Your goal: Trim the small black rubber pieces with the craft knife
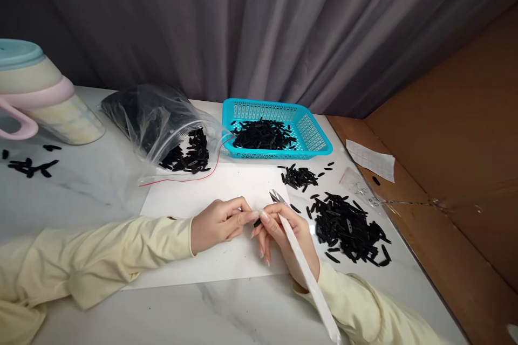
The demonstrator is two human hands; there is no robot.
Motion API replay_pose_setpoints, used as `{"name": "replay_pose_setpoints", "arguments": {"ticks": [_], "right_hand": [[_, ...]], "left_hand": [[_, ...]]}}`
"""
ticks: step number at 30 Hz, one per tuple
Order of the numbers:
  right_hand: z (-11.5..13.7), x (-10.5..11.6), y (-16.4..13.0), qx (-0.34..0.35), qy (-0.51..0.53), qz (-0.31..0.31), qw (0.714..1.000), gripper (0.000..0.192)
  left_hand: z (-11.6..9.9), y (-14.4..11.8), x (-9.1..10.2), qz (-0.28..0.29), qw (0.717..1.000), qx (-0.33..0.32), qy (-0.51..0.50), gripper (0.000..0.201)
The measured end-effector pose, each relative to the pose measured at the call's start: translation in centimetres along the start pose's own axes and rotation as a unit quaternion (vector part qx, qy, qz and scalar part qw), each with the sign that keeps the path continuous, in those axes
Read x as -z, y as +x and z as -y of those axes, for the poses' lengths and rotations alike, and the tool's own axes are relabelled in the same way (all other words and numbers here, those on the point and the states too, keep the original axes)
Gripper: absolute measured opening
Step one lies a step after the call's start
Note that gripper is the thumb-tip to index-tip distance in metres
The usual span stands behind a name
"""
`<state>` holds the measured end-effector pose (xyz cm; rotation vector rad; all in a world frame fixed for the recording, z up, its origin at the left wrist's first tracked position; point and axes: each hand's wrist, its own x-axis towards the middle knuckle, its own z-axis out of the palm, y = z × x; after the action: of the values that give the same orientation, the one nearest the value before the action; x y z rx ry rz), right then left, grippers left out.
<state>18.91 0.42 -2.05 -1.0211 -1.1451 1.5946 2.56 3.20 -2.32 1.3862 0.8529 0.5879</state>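
Observation:
My left hand (222, 220) is closed in a pinch, its thumb and forefinger meeting my right hand's fingertips over a white sheet of paper (178, 259). Between the fingertips a small black oblong piece (257, 222) shows, mostly hidden. My right hand (289, 234) pinches at this piece too. Across it lies a long tool with a white handle (309, 277) and a pointed metal tip (277, 197); its exact kind is unclear. Right of that hand, many similar black pieces form a large pile (348, 229) and a smaller pile (299, 177).
A turquoise basket (319, 145) holds black pieces at the back. Left of it lies an open clear zip bag (162, 124) of them, with a red thread (214, 164). A pastel tumbler (60, 105) stands far left near loose pieces (32, 167). Cardboard (445, 172) borders the right side.

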Motion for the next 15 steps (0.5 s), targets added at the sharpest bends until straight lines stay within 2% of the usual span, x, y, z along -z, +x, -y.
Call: {"name": "replay_pose_setpoints", "arguments": {"ticks": [4,6,11,15], "right_hand": [[0.19,0.06,-0.06,0.007,-0.011,-0.024,1.0,0.024],[0.19,0.0,-0.14,0.013,0.0,-0.026,1.0,0.023],[-0.06,-0.18,-0.43,0.037,0.036,-0.02,0.998,0.019],[-0.15,-0.1,-0.67,0.042,0.024,-0.028,0.998,0.016]], "left_hand": [[0.02,0.1,0.04,-0.008,0.998,0.022,-0.051,0.037],[-0.19,0.01,-0.03,0.014,0.997,0.033,-0.068,0.041],[-0.73,-0.45,-0.31,0.111,0.985,0.055,-0.12,0.043],[-0.85,-0.57,-0.37,0.122,0.975,0.065,-0.174,0.044]]}}
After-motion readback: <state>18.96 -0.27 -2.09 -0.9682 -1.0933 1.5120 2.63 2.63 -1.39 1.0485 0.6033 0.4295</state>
